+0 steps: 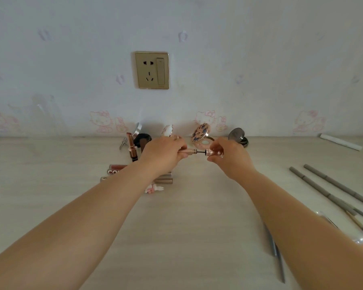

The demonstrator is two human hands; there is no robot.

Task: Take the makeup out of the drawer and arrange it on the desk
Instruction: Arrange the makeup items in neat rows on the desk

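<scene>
A rose-gold liquid eyeliner tube is held level above the desk, pulled partly open. Its barrel is gripped in the curled left hand; its cap is pinched by the right hand, with the thin black wand exposed between them. The piece is judged light, rigid and slick, the wand delicate; hold is best taken on barrel and cap. Open compacts stand just beyond both hands.

- A home bedroom or dressing corner: cartoon-cat wallpaper at twelve o'clock.
- Gold wall socket above a pale wooden desk.
- Open compacts stand along the wall.
</scene>
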